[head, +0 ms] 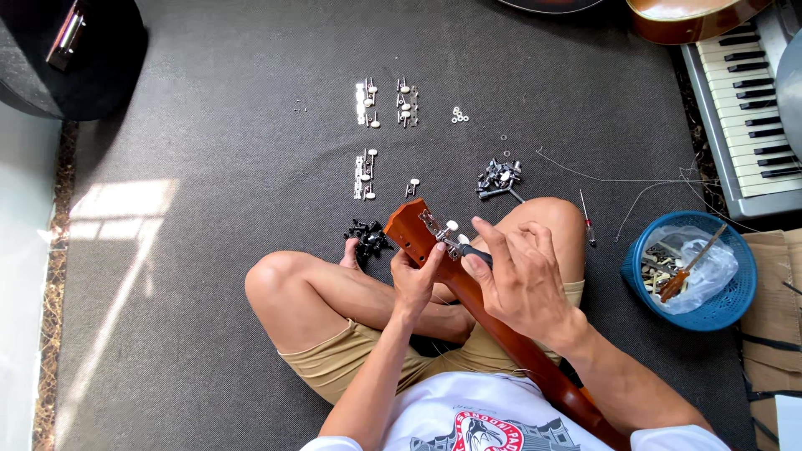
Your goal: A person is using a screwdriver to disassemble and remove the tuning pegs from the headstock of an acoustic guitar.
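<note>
i see my left hand gripping the guitar headstock over the dark carpet; my right hand pinches a screwdriver against it. tuner parts lie beyond, blue basket right.

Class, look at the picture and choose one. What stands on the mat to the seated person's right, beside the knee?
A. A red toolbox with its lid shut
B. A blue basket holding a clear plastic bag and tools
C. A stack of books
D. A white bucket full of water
B: a round blue basket stands on the dark mat right of the knee, with a clear plastic bag and a wooden-handled tool inside.
</note>
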